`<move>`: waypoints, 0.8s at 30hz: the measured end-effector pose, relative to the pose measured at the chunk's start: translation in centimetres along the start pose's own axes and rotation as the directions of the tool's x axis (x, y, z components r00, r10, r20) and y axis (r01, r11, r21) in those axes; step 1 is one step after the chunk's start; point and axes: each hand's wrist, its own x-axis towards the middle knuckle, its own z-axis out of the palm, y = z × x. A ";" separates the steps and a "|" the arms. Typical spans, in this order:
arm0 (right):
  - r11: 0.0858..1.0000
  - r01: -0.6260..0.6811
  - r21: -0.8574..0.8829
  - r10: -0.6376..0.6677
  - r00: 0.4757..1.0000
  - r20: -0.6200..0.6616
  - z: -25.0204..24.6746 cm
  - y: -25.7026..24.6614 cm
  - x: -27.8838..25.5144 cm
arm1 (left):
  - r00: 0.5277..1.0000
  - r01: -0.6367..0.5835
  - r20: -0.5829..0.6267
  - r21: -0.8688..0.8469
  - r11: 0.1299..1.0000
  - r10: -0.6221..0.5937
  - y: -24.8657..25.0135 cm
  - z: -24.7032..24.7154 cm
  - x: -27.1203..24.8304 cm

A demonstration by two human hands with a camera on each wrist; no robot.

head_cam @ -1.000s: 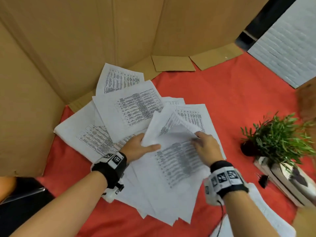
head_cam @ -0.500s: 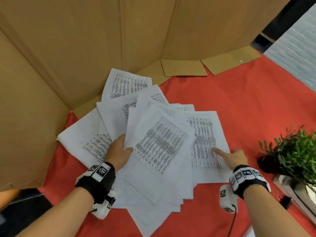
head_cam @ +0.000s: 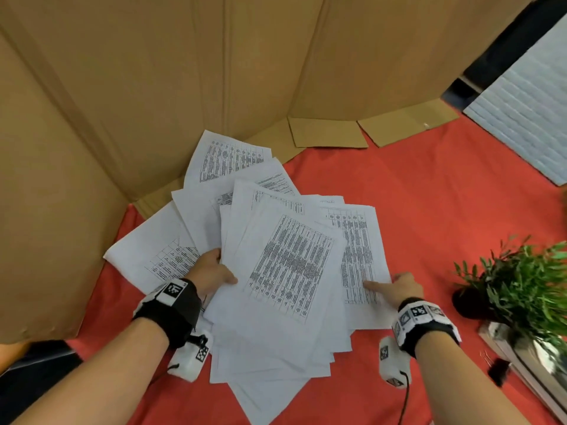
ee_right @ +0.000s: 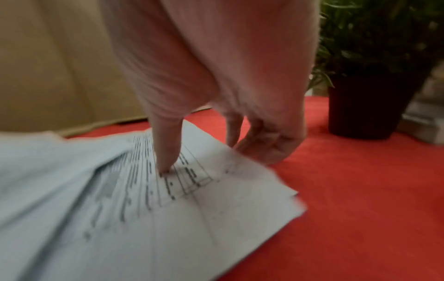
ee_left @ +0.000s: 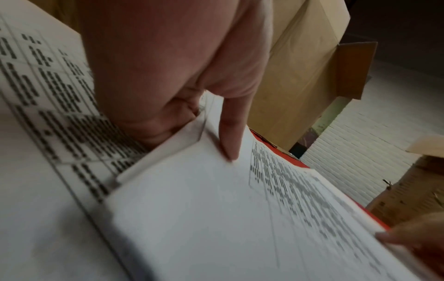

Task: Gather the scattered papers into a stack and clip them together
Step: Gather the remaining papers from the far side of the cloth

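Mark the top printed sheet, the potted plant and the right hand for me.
top printed sheet [head_cam: 291, 265]: head view, middle of its printed table.
potted plant [head_cam: 521, 280]: head view, green leaves.
right hand [head_cam: 399, 288]: head view, back of hand.

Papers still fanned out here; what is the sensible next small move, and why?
Probably the right hand should slide the rightmost sheet under the bundle that the left hand pinches. Its thumb already presses on that sheet, which sticks out past the bundle, and more papers lie fanned behind.
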 end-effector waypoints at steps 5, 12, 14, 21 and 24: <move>0.999 -0.022 0.032 0.023 0.999 -0.037 0.7 0.1 0.8 | 1.000 -0.018 -0.003 -0.099 0.995 0.018 -0.3 0.7 0.1; 0.958 0.264 0.111 -0.249 0.959 -0.132 0.3 -3.0 -2.7 | 0.997 -0.075 -0.022 0.024 0.997 0.075 -0.3 1.7 -0.1; 0.925 0.380 -0.008 -0.353 0.850 -0.391 -1.4 -3.7 -4.9 | 0.996 -0.078 -0.030 0.030 0.997 0.079 -0.3 1.7 -0.2; 0.470 0.656 0.591 -0.202 0.731 -0.651 -8.8 -1.3 -11.5 | 0.992 -0.110 -0.048 0.065 0.992 0.113 -0.3 1.9 -0.7; 0.182 0.406 0.895 -0.200 0.907 -0.371 -9.4 0.8 -12.3 | 0.991 -0.120 -0.050 0.075 0.990 0.124 -0.2 2.3 -0.9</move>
